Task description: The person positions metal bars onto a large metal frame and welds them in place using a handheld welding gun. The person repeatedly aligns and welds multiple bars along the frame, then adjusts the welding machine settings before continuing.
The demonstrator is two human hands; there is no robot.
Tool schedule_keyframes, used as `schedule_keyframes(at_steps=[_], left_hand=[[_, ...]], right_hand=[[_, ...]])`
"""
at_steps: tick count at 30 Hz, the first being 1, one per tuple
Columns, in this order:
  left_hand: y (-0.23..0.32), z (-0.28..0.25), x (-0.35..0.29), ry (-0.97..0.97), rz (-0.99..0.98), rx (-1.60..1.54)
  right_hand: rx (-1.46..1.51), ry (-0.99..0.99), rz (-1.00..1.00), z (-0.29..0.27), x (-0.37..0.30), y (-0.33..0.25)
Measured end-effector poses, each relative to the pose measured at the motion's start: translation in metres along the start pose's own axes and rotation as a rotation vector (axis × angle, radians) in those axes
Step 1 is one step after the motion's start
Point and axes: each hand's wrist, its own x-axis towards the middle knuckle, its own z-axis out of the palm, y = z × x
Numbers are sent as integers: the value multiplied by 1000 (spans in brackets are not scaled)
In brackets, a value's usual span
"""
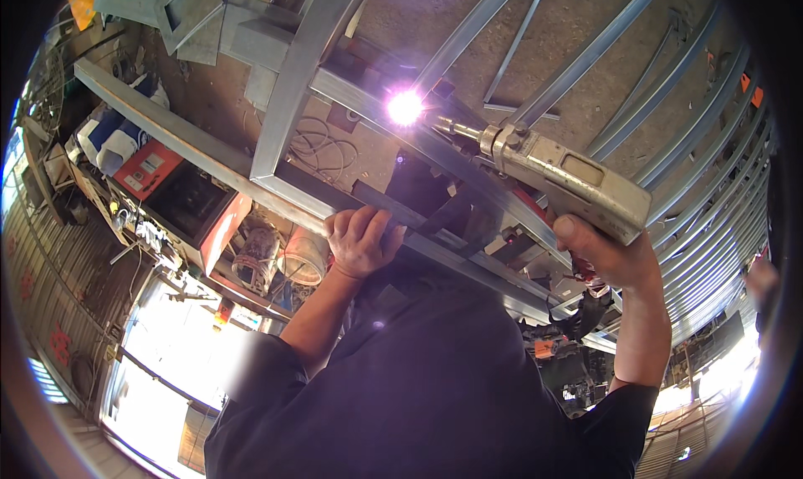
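My right hand (609, 249) is wrapped round the rear of a boxy pale handheld welding gun (577, 176) with a narrow metal nozzle. The nozzle points left to a glaring white-violet weld spot (405, 108), which hides the metal right around it. That spot lies on a grey steel tube frame (452, 157), where a bar meets a long rail. Nearer to me, my left hand (360, 240) is closed over another rail of the frame (305, 204), fingers curled over its far side. Cables hang below my right hand.
Long parallel metal bars (615, 31) run across the far right. A red and black machine (180, 190) stands at the left, with buckets (303, 253) beside it. Coiled cable (322, 148) lies on the floor beneath the frame. Another person's hand (759, 276) shows at the right edge.
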Motion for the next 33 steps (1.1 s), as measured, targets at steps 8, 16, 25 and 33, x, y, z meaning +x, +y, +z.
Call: schedule_keyframes(at_steps=[8,16,25,33], left_hand=[[1,3,-5,38,-22,-34],[2,-2,1,2,-10,-13],[2,-3,2,-2,-13,-10],[3,-1,0,11,-23,-30]], right_hand=[[-94,26,-134,1,-4,12],[-133,-88,-189,-3,1,15],[-136,-57,-188,-3,0,13],[-109,31,-128,6,-10,11]])
